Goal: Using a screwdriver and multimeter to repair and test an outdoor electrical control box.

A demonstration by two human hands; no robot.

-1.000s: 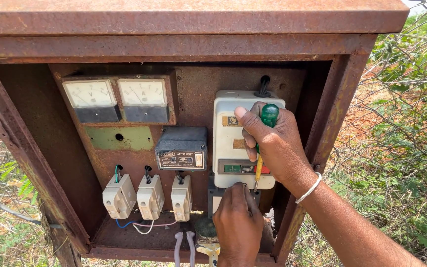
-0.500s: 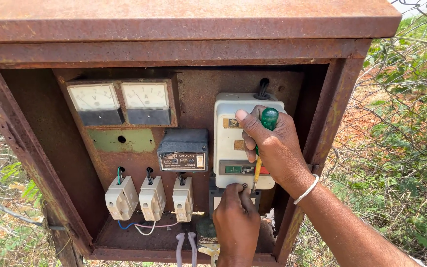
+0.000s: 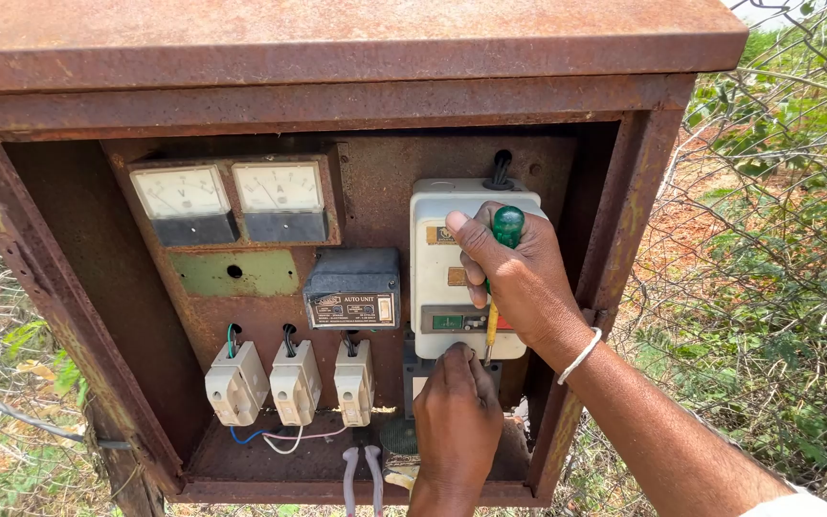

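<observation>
A rusty metal electrical box (image 3: 337, 48) stands open in front of me. My right hand (image 3: 524, 282) grips a green-handled screwdriver (image 3: 506, 228), its yellow shaft pointing down at the bottom edge of a white starter unit (image 3: 442, 258). My left hand (image 3: 457, 416) reaches up from below, its fingertips touching the underside of that white unit beside the screwdriver tip. What the fingertips hold is hidden. A white bangle circles my right wrist.
Two analogue meters (image 3: 232, 201) sit at the upper left of the panel, a small grey unit (image 3: 354, 287) in the middle, three white fuse holders (image 3: 289, 381) below with loose wires. Wire fence and green bushes (image 3: 787, 249) stand to the right.
Both hands stay almost in place; the view has shifted slightly, and my left hand sits a little higher against the white unit's underside.
</observation>
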